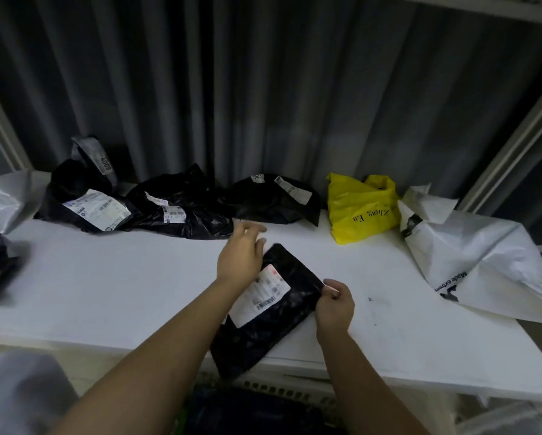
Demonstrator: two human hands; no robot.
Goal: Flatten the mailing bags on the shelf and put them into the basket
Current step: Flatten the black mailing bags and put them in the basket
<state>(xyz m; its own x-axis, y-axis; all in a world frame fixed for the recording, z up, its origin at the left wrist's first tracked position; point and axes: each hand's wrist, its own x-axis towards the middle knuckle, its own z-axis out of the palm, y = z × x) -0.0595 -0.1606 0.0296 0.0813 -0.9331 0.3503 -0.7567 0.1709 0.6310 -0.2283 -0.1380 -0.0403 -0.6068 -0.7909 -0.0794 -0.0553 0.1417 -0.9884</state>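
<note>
Now both hands on the black mailing bag [273, 312] at the shelf [106, 277] edge: right hand [335, 304] pinching its corner, left hand [241, 255] spread.

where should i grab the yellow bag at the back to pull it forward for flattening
Take the yellow bag by its two upright handle loops at the top, coming from above and in front. It stands slumped with the handles free and raised, while its body is loose film that would only bunch under the fingers.

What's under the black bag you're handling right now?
The black mailing bag lies on the white shelf, its near end hanging over the front edge above the basket. The right hand pinches its edge. Anything beneath the bag is hidden.
</note>
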